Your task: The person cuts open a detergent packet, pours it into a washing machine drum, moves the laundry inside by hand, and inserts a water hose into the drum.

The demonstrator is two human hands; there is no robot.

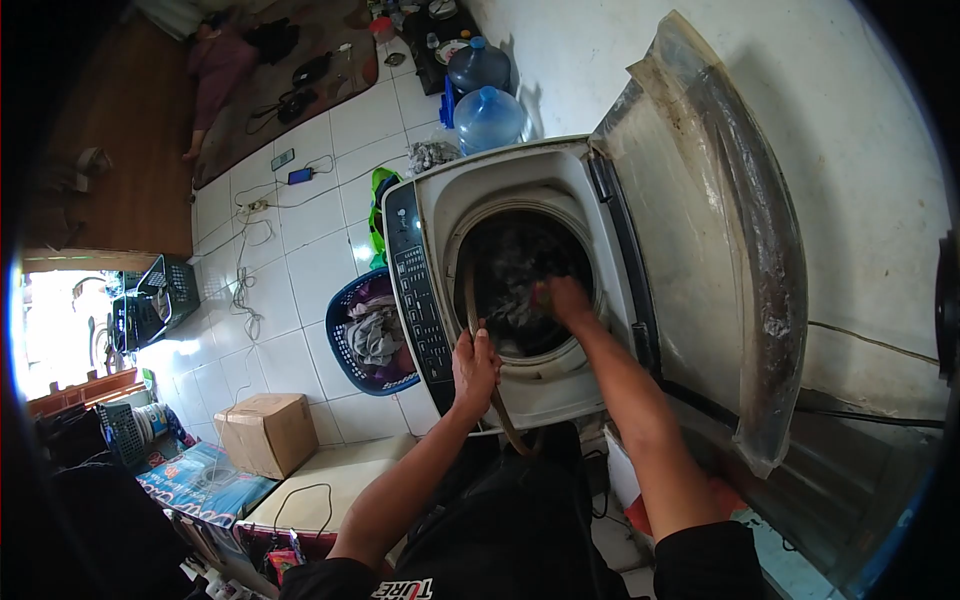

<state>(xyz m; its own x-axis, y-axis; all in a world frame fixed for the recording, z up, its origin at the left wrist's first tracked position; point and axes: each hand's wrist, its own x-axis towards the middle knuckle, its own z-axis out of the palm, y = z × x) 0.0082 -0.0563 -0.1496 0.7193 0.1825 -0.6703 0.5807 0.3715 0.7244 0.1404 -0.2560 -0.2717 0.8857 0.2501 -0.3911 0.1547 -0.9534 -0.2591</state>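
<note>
At frame centre: brown tubular hose (501,408), clasped in my left hand (476,368); likely pliant, best held mid-length. My right hand (566,302), inside white plastic washer (437,185): grip unclear.

Washer rim (515,168): smooth plastic. Panel (407,236): glossy. Lid film (695,200): wrinkled, glossy plastic. Hose (470,296): smooth, matt. Basket (336,335): plastic. Laundry (376,338): matt cloth. Bottle (490,122): smooth, glossy plastic. Tiles (312,245): smooth, glossy. Box (250,428): matt cardboard.

A person's two hands (476,368) (563,303), one hose (507,417), one washing machine (421,300), two large water bottles (488,120) (478,67) and one cardboard box (262,433) appear.
</note>
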